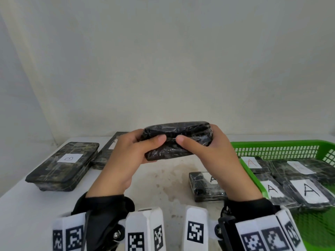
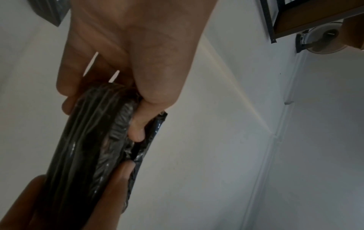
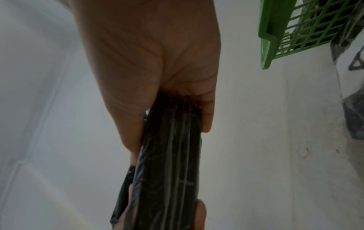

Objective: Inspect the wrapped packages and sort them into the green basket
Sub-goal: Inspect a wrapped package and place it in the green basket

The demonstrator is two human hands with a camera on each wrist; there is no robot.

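Black sleeves (image 1: pixel 103 205) end at both wrists. Each forearm carries white blocks (image 1: pixel 145 230) printed with black square-patterned markers, joined by black brackets; a bolt (image 1: pixel 116 234), possibly with a nut, shows by the left one.

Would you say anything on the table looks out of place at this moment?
One A-labelled package lies on the table just outside the green basket, though the other A packages are inside. The held package shows no label from here.

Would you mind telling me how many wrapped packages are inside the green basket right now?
4 in the green basket, all labelled A: far-left package, far-right package, near-left package, near-right package. More may lie hidden beneath them.
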